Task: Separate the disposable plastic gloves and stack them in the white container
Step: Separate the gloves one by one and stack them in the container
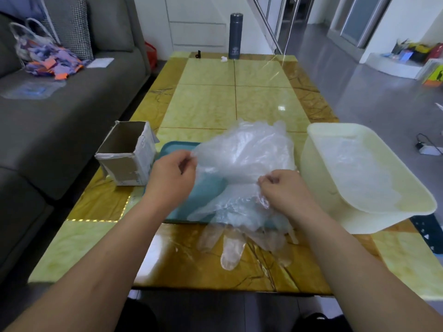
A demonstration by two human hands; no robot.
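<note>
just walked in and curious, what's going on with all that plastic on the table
A person is pulling thin plastic gloves apart. The left hand and right hand each pinch the gloves lifted above the pile on a teal tray. Some already lie in the container to the right. A box stands left of the tray.

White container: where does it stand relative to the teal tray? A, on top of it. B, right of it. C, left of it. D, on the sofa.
B: the white container stands on the table to the right of the teal tray, while the cardboard box is on the tray's left.
</note>
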